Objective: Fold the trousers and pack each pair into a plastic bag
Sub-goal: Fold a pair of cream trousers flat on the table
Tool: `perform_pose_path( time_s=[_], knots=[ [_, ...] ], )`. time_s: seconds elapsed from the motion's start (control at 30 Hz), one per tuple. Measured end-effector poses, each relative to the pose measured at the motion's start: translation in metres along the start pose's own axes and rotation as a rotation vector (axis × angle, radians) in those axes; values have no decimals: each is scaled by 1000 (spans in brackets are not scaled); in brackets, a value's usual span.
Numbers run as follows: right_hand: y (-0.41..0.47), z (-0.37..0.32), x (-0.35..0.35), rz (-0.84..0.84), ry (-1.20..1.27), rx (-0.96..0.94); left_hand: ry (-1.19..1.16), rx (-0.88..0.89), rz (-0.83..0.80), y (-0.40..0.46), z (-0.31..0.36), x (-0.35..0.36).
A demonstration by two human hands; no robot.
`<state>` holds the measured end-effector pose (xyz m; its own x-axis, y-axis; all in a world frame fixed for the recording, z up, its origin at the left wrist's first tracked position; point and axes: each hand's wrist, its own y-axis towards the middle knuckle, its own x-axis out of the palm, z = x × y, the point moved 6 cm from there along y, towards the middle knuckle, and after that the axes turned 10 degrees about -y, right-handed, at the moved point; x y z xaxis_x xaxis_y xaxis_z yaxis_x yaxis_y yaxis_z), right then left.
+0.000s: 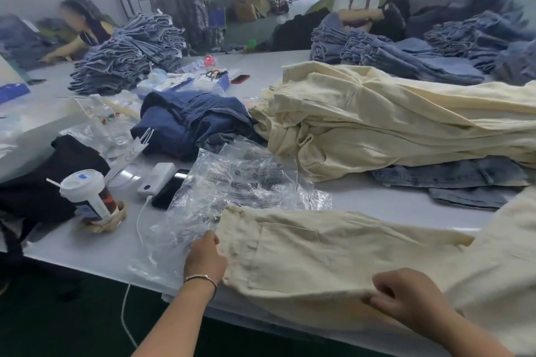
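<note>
A cream pair of trousers (333, 252) lies flat along the near edge of the white table (377, 197), waist end to the left. My left hand (204, 258) grips the waist edge, where it meets a crumpled clear plastic bag (232, 182). My right hand (406, 295) pinches the trousers' near edge further right. Behind them a heap of more cream trousers (391, 124) rests on a pair of pale jeans (464, 180).
A lidded cup with a straw (87, 197), a white power bank (156, 178) and a phone (168, 188) sit at the left. Dark blue trousers (188, 122) lie mid-table. Stacks of folded jeans (124, 58) stand at the back, where two other people work.
</note>
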<state>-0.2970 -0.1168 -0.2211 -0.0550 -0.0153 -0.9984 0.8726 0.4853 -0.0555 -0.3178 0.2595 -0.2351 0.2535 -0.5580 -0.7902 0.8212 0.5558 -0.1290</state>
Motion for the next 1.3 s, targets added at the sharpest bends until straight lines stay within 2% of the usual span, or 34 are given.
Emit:
perform_pose_path(
  time_s=[0.07, 0.17, 0.27, 0.3, 0.4, 0.53, 0.57, 0.63, 0.7, 0.73, 0.8, 0.87, 0.97, 1.07, 1.17, 1.3],
  knots=[
    [0, 7, -14, 78, 96, 48, -128, 32, 4, 9, 4, -9],
    [-1, 2, -7, -74, 151, 18, -192, 121, 113, 23, 14, -26],
    [-5, -10, 31, -310, 138, 63, 10, 74, -1, 25, 9, -16],
    [-5, -14, 43, -341, 143, 83, 100, 44, -46, 22, 4, -8],
    [-1, -13, 62, -337, 133, 162, 251, 12, -14, 10, -7, 7],
    [-2, 3, 56, -263, 96, 287, 260, 220, 102, 4, 17, 14],
    [-4, 10, 52, -215, 71, 335, 248, 301, 74, 4, 26, 21],
    [-10, 23, 43, -157, -9, 414, 216, 399, -85, 3, 39, 40],
    [-18, 30, 43, -162, -75, 446, 230, 366, -254, 4, 39, 56],
    [-21, 31, 45, -162, -90, 447, 242, 339, -284, 6, 38, 59],
    [-25, 31, 48, -167, -114, 452, 267, 299, -265, 12, 40, 61],
    [-29, 35, 49, -185, -146, 479, 224, 287, -175, 14, 53, 60],
    [-38, 49, 45, -160, -196, 536, 74, 405, -71, 5, 92, 67],
    [-52, 67, 40, -68, -133, 577, -54, 519, -269, -21, 133, 104],
    [-69, 94, 35, 27, -25, 622, -82, 541, -484, -56, 165, 148],
    [-100, 149, 31, 126, 68, 670, -148, 638, -600, -102, 212, 200]
  ],
)
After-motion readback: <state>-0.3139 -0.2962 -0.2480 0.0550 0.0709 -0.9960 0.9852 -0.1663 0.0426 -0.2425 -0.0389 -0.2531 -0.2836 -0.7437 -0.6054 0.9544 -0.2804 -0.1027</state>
